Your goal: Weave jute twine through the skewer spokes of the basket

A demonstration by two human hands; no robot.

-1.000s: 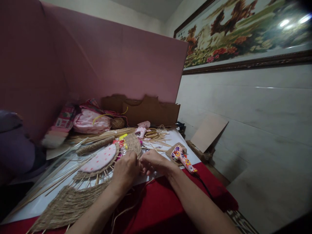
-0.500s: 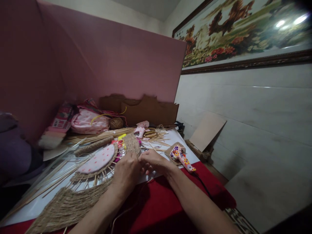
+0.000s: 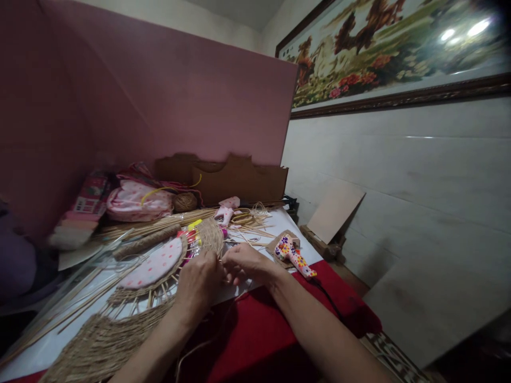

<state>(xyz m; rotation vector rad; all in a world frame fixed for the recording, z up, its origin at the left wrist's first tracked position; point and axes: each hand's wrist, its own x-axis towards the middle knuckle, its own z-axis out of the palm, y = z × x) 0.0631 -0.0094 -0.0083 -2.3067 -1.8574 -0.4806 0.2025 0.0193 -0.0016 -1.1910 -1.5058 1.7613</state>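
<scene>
A fan-shaped weaving (image 3: 115, 340) of brown twine over thin sticks curves across the table. In its middle lies a half-round pad of pink-dotted white cloth (image 3: 154, 263). My left hand (image 3: 202, 276) is closed at the near right end of the weaving, its fingers curled over the edge. Right against it, my right hand (image 3: 245, 263) pinches with thumb and forefinger, the other fingers curled loosely. A loose strand of twine (image 3: 215, 336) trails from beneath the hands over the red cloth. The fingertips are partly hidden.
A flower-patterned glue gun (image 3: 295, 255) rests on a cardboard piece at the right. Behind the weaving are a twine roll (image 3: 147, 242), thin sticks (image 3: 159, 223), a twine ball (image 3: 184, 201) and a pink-dotted cloth bundle (image 3: 139, 201). Red cloth (image 3: 259, 340) covers the near edge.
The view has turned slightly right, so everything sits a little further left. Both hands stay together at the weaving's edge, with only slight finger movement.
</scene>
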